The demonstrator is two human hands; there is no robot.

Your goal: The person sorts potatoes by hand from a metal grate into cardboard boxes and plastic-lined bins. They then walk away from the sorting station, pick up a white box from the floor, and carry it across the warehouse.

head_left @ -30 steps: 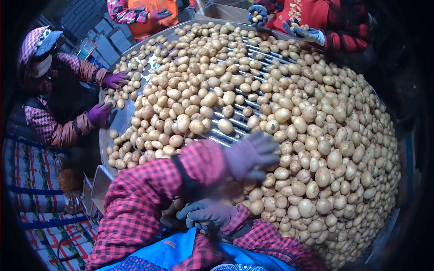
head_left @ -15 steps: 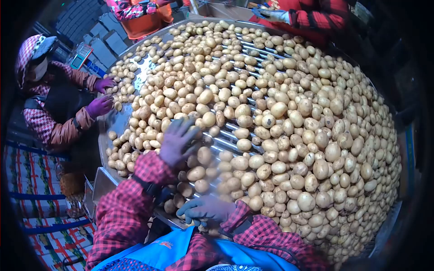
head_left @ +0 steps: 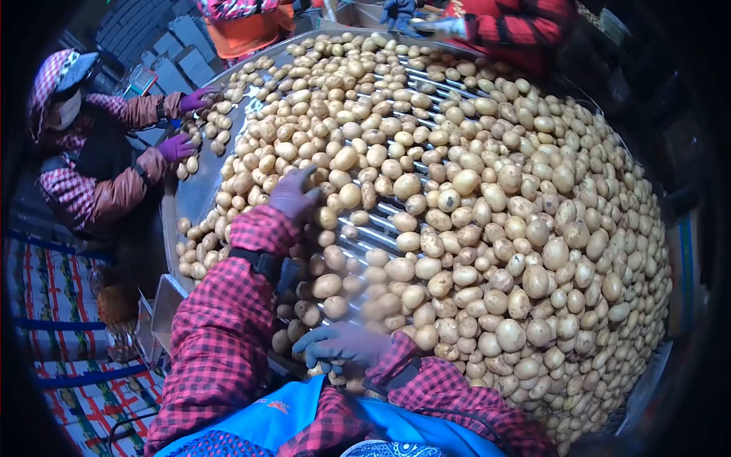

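A large heap of pale, soil-spotted potatoes [head_left: 533, 278] covers a table with a slatted metal bed [head_left: 369, 232]. My left hand [head_left: 293, 196], in a purple-grey glove, reaches over the potatoes at the left of the slats. Its fingers are apart and touch potatoes there, with no potato visibly gripped. My right hand [head_left: 344, 345], gloved in grey-blue, hovers low over the near edge in front of my blue apron [head_left: 282, 407]. Its fingers point left, loosely bent and slightly apart, above several potatoes partly hidden beneath. A blurred milky patch lies over the potatoes between my hands.
At the left, a co-worker [head_left: 91, 152] in purple gloves handles potatoes on the rim. Two other people stand at the far side, one in red plaid [head_left: 518, 30], one with an orange apron [head_left: 251, 30]. Patterned sacks [head_left: 57, 297] lie lower left.
My left hand has moved slightly farther away, its fingers less spread. Fewer potatoes lie near the co-worker at left, whose hands have shifted. My right hand stays almost in place.
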